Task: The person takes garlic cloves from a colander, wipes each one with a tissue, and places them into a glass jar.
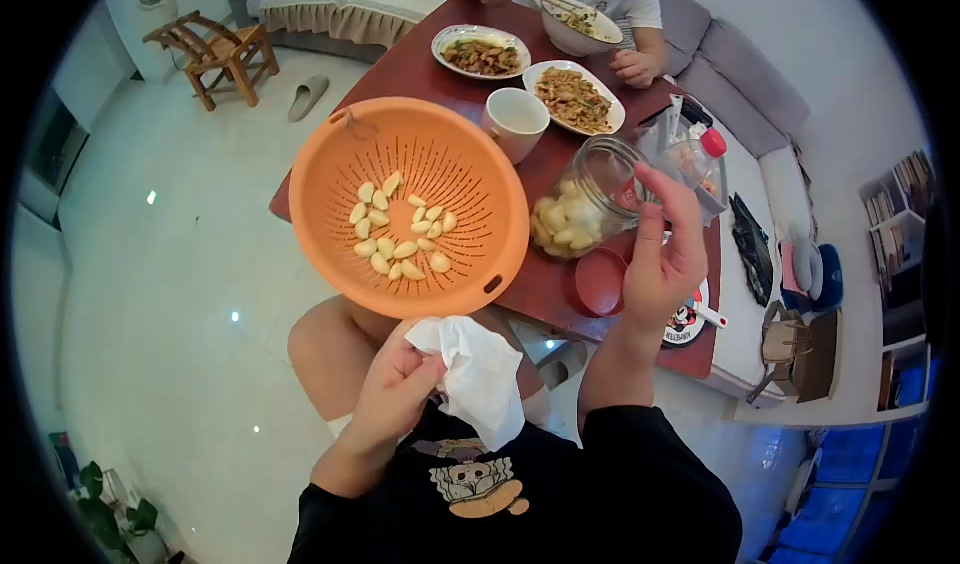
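Note:
My left hand (397, 384) is closed on a crumpled white paper towel (480, 379), held in front of my shirt. My right hand (668, 249) is beside the mouth of a glass jar (605, 179), thumb and index finger apart, with nothing visible between them. Whether a fingertip touches the jar's rim I cannot tell. Peeled garlic cloves (568, 219) fill the lower part of the jar. An orange colander (480, 174) sits at the table's left edge, with several peeled garlic cloves (380, 249) spread over its bottom. Below the jar lies a dark red lid (600, 282).
On the red table (545, 309) are two plates of food (478, 56), a white cup (516, 122) and a clear bin (690, 159) with a red-capped bottle. Opposite, a person (640, 14) holds chopsticks over a bowl (580, 39). A wooden chair (225, 59) stands at left.

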`<state>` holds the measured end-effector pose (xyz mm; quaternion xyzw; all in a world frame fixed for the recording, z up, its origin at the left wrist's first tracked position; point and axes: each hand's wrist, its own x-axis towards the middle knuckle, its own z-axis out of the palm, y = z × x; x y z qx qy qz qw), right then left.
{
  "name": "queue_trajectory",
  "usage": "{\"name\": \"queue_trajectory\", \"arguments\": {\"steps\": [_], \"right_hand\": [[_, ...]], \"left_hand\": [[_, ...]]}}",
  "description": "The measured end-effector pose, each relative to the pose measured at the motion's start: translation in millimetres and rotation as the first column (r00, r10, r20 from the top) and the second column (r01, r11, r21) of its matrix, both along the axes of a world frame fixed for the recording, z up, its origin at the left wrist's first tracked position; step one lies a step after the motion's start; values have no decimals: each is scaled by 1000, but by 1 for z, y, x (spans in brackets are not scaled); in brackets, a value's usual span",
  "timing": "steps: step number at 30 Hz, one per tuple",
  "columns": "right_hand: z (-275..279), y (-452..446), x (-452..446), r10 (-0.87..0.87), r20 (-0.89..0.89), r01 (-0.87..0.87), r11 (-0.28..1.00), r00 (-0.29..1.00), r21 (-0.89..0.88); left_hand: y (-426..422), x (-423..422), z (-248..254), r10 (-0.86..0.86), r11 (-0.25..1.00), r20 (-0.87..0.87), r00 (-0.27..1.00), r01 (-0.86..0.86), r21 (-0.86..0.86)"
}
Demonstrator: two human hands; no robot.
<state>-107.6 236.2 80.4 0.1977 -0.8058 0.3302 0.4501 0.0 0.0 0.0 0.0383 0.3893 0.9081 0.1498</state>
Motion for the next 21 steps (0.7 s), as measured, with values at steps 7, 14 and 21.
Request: {"name": "queue_trajectory", "arguments": {"steps": [7, 14, 21], "right_hand": [[34, 4, -13, 43, 396, -31, 999, 917, -38], [45, 20, -107, -331, 844, -771, 360, 421, 525], [20, 13, -127, 99, 918, -898, -191, 385, 397]], "left_hand": [[-28, 12, -3, 41, 999, 0, 999, -41, 28], [-33, 13, -9, 22, 995, 36, 999, -26, 100], [-22, 16, 10, 36, 999, 75, 997, -35, -19]]}}
